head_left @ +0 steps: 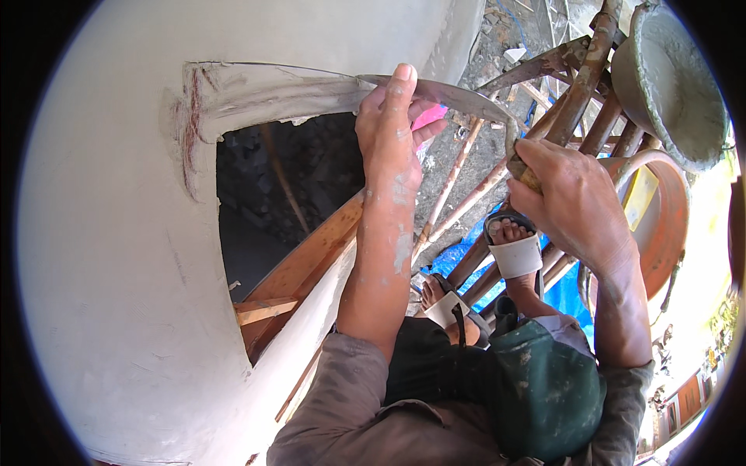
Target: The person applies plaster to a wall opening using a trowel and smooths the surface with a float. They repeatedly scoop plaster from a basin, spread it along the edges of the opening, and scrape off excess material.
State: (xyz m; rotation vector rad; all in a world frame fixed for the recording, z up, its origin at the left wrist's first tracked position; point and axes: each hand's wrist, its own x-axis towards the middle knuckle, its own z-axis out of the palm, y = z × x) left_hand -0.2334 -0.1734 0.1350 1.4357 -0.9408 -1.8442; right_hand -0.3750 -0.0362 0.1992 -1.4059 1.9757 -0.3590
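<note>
My right hand (pixel 575 202) is closed round the wooden handle of a trowel (pixel 466 101). The trowel's long, thin metal blade reaches left to the upper edge of a cut-out opening (pixel 303 171) in a pale plastered wall (pixel 116 233). My left hand (pixel 392 128), smeared with grey plaster, is raised beside the opening's upper right corner. Its thumb points up across the blade, and its fingers are stretched apart; whether they press on the metal I cannot tell. Above the opening runs a rough, grey-brown plaster strip (pixel 272 93) with dark reddish marks at its left end.
A plaster-coated bucket (pixel 633 78) with grey mix stands at the upper right, above an orange container (pixel 672 202). Rusty scaffold poles (pixel 583 78) cross below me, with my sandalled feet (pixel 513 241) on them. Wooden boards (pixel 303 248) slant through the opening. Blue sheeting (pixel 571 295) lies lower down.
</note>
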